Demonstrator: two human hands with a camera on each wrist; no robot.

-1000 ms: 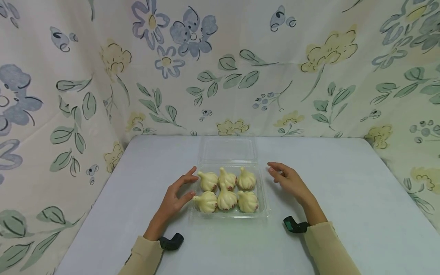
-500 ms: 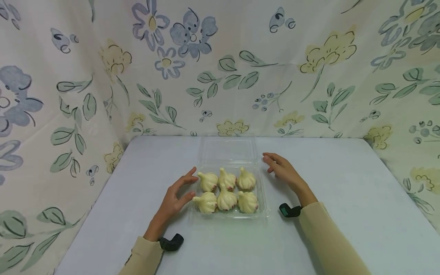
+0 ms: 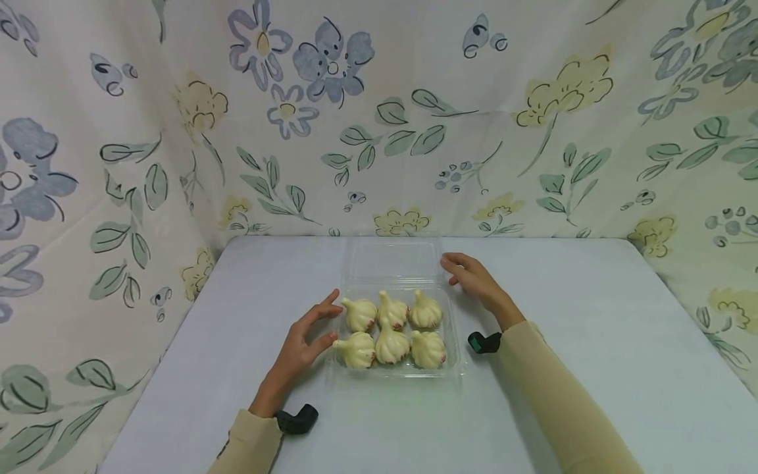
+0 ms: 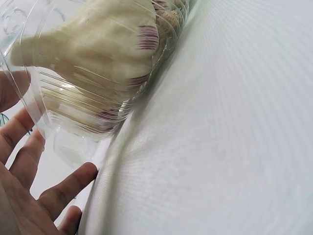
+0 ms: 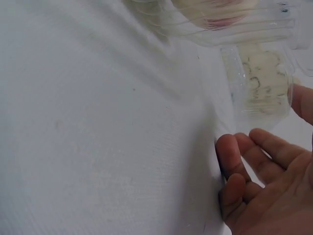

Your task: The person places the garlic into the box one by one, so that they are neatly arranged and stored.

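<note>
A clear plastic clamshell container (image 3: pixel 403 376) lies on the table with several pale garlic bulbs (image 3: pixel 393 346) inside, set in two rows. Its lid (image 3: pixel 393 261) is folded back toward the rear. My left hand (image 3: pixel 303 342) rests at the container's left rim, thumb and fingers spread apart. In the left wrist view, its fingertips (image 4: pixel 88 171) lie low beside the ribbed wall, under purple-streaked garlic. My right hand (image 3: pixel 478 283) is at the lid's right edge with relaxed fingers. The right wrist view shows the thumb (image 5: pixel 303 103) right at that edge.
A white cloth covers the table (image 3: pixel 598 342). Floral curtains (image 3: pixel 497 118) hang behind it and on both sides. Each wrist carries a small black camera (image 3: pixel 298 419), and beige sleeves (image 3: pixel 556 388) cover the forearms.
My right hand has moved forward and to the left, from beside the container to the lid's right edge. The left hand, garlic and container have stayed in place.
</note>
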